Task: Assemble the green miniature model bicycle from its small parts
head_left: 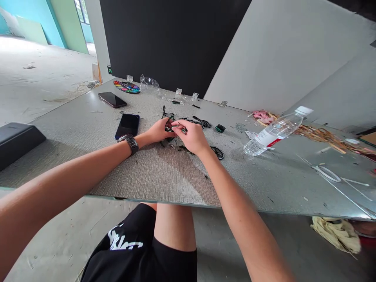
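Observation:
My left hand (160, 131) is closed on a small dark-green and black model bicycle frame (168, 114), whose handlebar end sticks up beyond the fingers. My right hand (194, 137) pinches at the same spot, its thumb and fingertips meeting the left fingers. What lies between the right fingertips is too small to make out. Just right of that hand is a little spoked wheel (217, 152), and another wheel (206, 123) lies behind it. Tiny loose parts (183, 149) are scattered under and beside both hands, partly hidden by them.
Two phones (128, 126) lie left of the hands, near a colourful palette-shaped piece (127, 87) and clear plastic packaging (149, 84). A water bottle (276, 133) leans at the right. A black case (19, 141) sits far left; white cable ties (329, 172) lie far right.

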`<act>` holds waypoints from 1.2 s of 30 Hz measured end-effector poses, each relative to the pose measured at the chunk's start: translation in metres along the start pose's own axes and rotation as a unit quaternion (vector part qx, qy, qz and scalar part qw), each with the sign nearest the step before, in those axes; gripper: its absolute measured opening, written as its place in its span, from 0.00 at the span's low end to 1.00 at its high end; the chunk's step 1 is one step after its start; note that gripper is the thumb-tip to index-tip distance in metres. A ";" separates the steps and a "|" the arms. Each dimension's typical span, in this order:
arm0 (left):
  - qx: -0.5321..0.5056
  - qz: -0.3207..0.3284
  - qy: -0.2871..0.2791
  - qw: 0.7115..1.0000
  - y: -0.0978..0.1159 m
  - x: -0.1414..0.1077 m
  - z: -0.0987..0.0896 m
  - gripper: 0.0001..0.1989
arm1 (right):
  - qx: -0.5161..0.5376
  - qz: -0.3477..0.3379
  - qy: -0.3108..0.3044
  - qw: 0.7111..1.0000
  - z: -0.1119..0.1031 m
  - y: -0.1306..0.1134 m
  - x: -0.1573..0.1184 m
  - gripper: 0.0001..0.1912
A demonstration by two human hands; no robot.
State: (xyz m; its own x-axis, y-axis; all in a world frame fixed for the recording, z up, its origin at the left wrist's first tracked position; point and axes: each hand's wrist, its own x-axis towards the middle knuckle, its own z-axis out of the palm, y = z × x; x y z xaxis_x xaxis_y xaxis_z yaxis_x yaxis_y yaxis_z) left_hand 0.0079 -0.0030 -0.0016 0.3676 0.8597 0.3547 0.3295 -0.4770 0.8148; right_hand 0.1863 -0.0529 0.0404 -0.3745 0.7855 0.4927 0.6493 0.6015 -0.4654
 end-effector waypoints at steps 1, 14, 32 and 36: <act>-0.011 0.001 -0.002 1.000 0.000 0.000 0.000 0.16 | -0.003 0.002 0.007 1.000 -0.001 0.003 0.000 0.10; -0.051 0.004 0.017 0.999 0.003 -0.003 -0.001 0.19 | -0.003 0.062 0.043 0.997 -0.010 0.025 0.003 0.05; -0.058 0.007 0.044 0.997 -0.001 -0.001 0.001 0.21 | 0.042 0.085 0.046 0.994 -0.003 0.031 0.002 0.08; -0.050 0.014 0.049 0.997 -0.001 -0.002 0.001 0.20 | 0.066 0.083 0.049 0.993 -0.003 0.031 0.002 0.10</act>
State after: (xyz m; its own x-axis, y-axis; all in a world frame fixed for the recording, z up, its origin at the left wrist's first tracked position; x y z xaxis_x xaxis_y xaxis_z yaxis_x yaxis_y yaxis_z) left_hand 0.0081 -0.0043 -0.0035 0.2863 0.8628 0.4167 0.2303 -0.4841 0.8442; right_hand 0.2078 -0.0331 0.0291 -0.1991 0.8612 0.4676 0.6024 0.4839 -0.6348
